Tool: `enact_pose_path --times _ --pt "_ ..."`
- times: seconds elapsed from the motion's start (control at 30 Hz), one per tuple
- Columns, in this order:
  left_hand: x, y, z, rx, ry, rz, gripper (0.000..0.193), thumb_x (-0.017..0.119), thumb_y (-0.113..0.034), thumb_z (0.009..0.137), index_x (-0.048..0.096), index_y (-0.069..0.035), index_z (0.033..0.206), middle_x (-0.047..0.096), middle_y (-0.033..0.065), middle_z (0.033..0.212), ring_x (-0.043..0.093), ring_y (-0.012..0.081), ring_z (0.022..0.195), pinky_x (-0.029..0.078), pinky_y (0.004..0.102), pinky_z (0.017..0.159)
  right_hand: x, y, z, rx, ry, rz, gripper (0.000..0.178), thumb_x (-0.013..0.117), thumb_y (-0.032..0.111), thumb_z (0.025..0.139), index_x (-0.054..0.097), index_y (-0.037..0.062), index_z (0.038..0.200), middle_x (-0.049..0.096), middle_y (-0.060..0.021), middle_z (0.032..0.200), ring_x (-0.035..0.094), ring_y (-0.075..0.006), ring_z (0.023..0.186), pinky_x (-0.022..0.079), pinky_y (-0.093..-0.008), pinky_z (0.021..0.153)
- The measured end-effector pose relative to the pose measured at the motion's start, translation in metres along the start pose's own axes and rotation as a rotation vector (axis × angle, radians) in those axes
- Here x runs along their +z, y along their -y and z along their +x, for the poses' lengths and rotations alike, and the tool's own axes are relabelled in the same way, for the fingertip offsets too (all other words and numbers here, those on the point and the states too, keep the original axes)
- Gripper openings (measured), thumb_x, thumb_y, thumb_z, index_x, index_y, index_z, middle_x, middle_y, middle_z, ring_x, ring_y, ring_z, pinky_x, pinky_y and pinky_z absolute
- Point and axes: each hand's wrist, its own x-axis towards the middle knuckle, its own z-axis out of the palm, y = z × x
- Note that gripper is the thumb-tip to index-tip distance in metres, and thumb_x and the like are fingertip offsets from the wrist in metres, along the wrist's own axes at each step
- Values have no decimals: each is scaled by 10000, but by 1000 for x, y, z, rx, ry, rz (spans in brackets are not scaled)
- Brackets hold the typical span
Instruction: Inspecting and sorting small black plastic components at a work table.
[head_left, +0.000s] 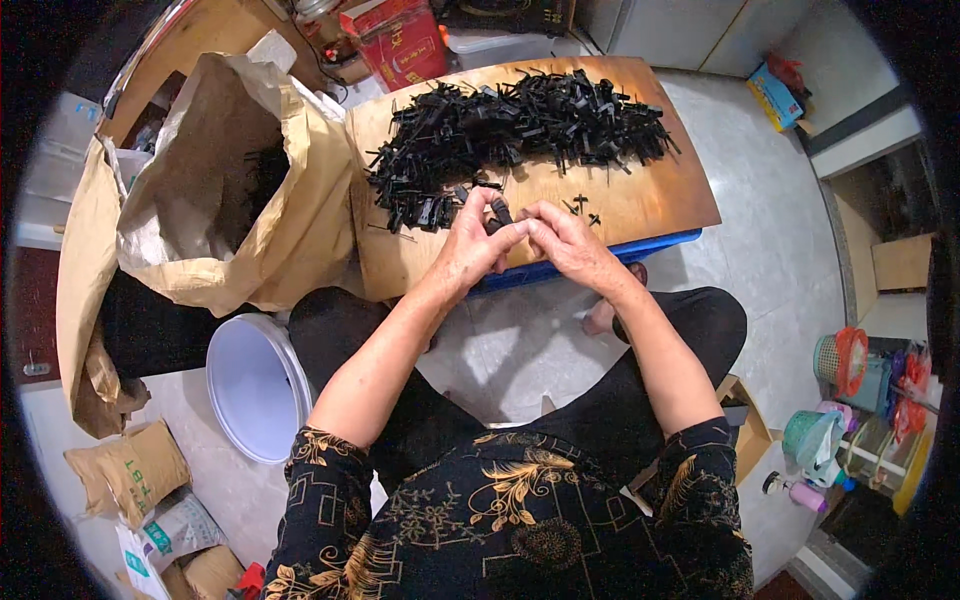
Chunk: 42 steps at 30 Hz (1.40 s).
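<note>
Here, just above the near edge of the board [650, 200], both hands meet. The left hand [468, 238] curls its fingers around black pieces [500, 212], thumb pushed forward; the right hand [568, 245] has thumb and fingers pinched narrow against that thumb tip. Anything thin between the tips? I cannot tell.

The risk is right here: with the grip at the board's very rim, a slipping pinch could drop a piece past it to the floor [500, 370], or onto the black trousers [690, 320], where it would barely show. Next out, small bits [581, 200] lie loose by the board's near edge, and a passing right wrist could brush them off. Beyond, across the board's far half, sprawls the pile [520, 125]; its strands look interlocked, so a tug at one might drag out several.

Now the surfaces! Nearest, a dark shirt [530, 480] with gold leafy print. Near-left of the board, a round white bucket [250, 390], smooth as moulded plastic. Under the board's near edge, a glossy blue rim [600, 250]. The board itself: flat, grained wood, pale, browner at its right end. The pile is spiky, thin strips and stubby blocks, probably plastic. Left of the board gapes a creased brown paper sack [315, 190]; beyond the board, a boxy red carton [400, 45].
</note>
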Motion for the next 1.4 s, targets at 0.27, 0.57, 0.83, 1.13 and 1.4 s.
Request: enact_pose_path --times 0.27,0.57,0.83,1.13,1.4 --pt "-5 -11 -5 -4 30 40 401 657 -204 782 403 -46 1048 506 28 637 466 82 472 370 232 404 0 2 4 104 121 152 257 373 315 962 494 89 952 441 48 608 381 -32 515 303 -185 458" --pt "-12 -4 -2 15 71 91 394 662 -216 775 405 -69 1035 525 54 717 466 92 508 379 247 428 5 7 8 100 93 163 250 388 293 961 498 69 955 431 44 605 379 -40 523 308 -198 469" --pt "-17 19 6 290 -29 397 460 666 -269 730 410 -43 1038 523 154 852 506 244 802 420 372 699 8 14 11 130 127 81 227 411 256 954 508 51 940 423 36 627 389 -52 561 328 -209 501" --pt "-16 15 8 226 -43 370 397 647 -225 748 436 -77 1051 532 124 731 498 218 617 415 332 574 21 0 17 114 9 87 199 434 210 944 522 37 983 405 30 629 378 -56 576 332 -217 510" --pt "-14 9 12 187 -48 467 325 617 -135 781 440 -64 1045 557 145 803 551 221 634 436 349 594 28 -15 26 54 -81 7 190 439 188 937 529 28 987 445 10 647 421 -78 603 376 -244 545"
